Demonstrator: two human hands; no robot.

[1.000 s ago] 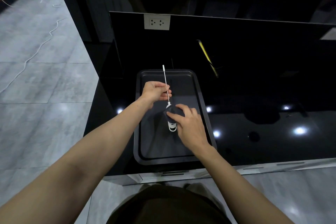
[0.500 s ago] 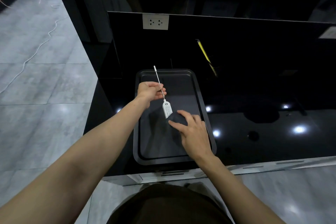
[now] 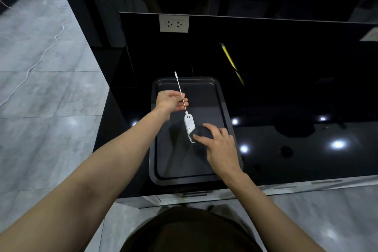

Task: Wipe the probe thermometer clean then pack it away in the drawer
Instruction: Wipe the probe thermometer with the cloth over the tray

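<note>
a: where was the thermometer (image 3: 189,127) at that point?

b: held over the dark tray (image 3: 222,96) on the black desk (image 3: 286,92). the left hand (image 3: 170,102) pinched the thin metal stem between thumb and fingers, tip pointing away and up, white body hanging toward the person.

a: and the other hand?

b: the right hand (image 3: 222,147) had its fingers curled round a dark cloth (image 3: 202,132), and the cloth was pressed against the lower end of the white body. so neither grip was spread — one pinched the stem, the other clutched the cloth.

a: how would you have done that wipe well?

b: my judgement only: keep the stem pinch firm so the body didn't swing, wrap the cloth round the casing and draw it along its length, then turn the thermometer to reach the back. the stem looked not yet wiped, so i'd have shifted the left hold to the body and run the cloth out to the tip, lightly — a thin stem could bend.

a: and the drawer?

b: i couldn't pick out which front below the desk edge it was.

a: counts?

b: one thermometer, one cloth, one tray, two hands, one wall socket (image 3: 174,23) with two outlets, one yellow-handled tool (image 3: 230,59) lying on the desk well apart from the tray.
</note>
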